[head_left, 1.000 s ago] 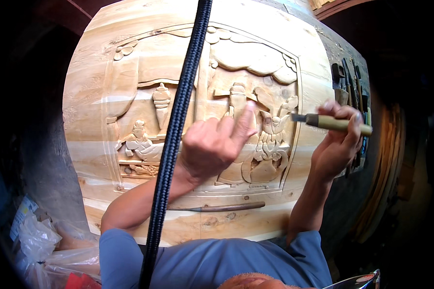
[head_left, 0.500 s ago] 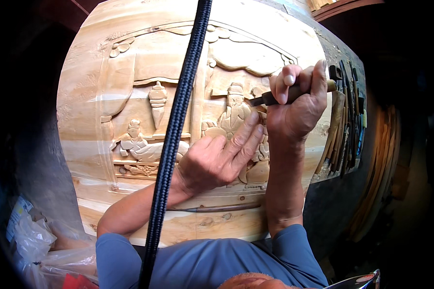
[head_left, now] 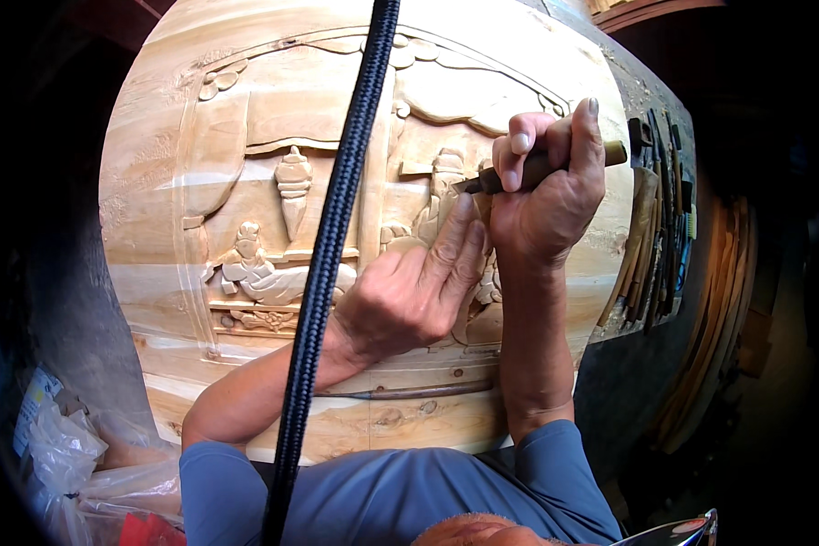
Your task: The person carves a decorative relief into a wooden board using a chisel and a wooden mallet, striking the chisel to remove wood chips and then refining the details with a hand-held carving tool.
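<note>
A large pale wooden panel (head_left: 150, 173) with scenes carved in relief lies in front of me. My right hand (head_left: 552, 207) is closed around the dark handle of a carving chisel (head_left: 490, 180), which points left. The chisel's tip rests beside the head of a carved standing figure (head_left: 447, 167) right of the middle. Just below, my left hand (head_left: 400, 296) lies on the relief, index and middle fingers stretched toward the blade and the others curled. The index fingertip is at the chisel's tip; whether it touches the metal is unclear. The left hand covers part of the carving.
A slim long-handled tool (head_left: 428, 392) lies across the panel's near edge. Several carving tools (head_left: 651, 241) stand in a row at the right. Wooden strips (head_left: 721, 309) lie beyond them. A clear plastic bag (head_left: 64, 455) sits lower left. A black braided cable (head_left: 341, 191) crosses the view.
The chisel and my right hand have moved a little to the left, across the figure's head. My left fingers have shifted slightly left and up with them.
</note>
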